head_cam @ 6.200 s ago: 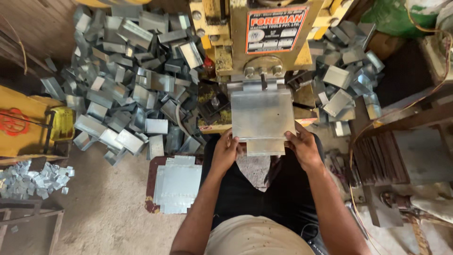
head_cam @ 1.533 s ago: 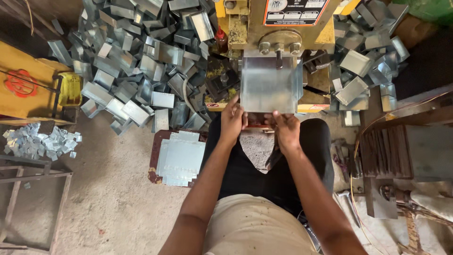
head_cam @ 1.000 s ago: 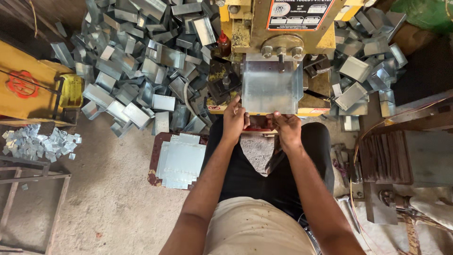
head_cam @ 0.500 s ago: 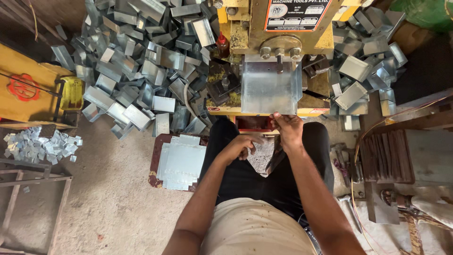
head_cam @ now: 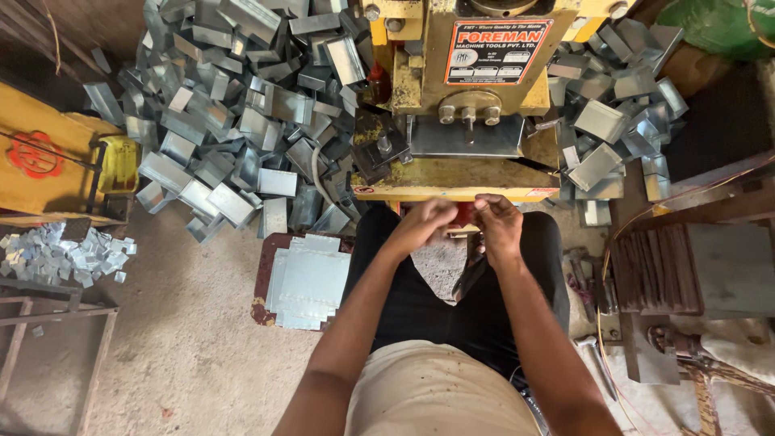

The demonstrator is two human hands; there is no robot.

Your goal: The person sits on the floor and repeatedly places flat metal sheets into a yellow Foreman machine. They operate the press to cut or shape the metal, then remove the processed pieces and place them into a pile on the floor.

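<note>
The yellow press machine (head_cam: 460, 89) is standing at the top middle, a heavy painted block with worn, chipped edges, and a bent sheet-metal piece (head_cam: 467, 137) is sitting on its bed, just under the three bolts – grey, smooth and dull-shining, folded like a shallow channel. At the left side of the machine a big heap of folded metal boxes (head_cam: 234, 121) is lying on the floor, all sharp-cornered and galvanised; a smaller heap (head_cam: 613, 121) is lying at its right side. Near the person's left knee a stack of flat cut sheets (head_cam: 307, 278) is resting on a rusty reddish plate, their corners notched. At the far left edge a little pile of small offcuts (head_cam: 60, 254) is glittering on the dusty concrete.

The left hand (head_cam: 424, 222) and the right hand (head_cam: 496, 222) are meeting just in front of the front edge of the machine bed, close to a red part there. Both are holding no sheet now; the fingers are curled loosely inward, and I cannot tell if they are pinching something small.

Compared with a moment ago, the right hand has left the lower edge of the metal piece – the piece is lying deeper in the machine, alone.
</note>
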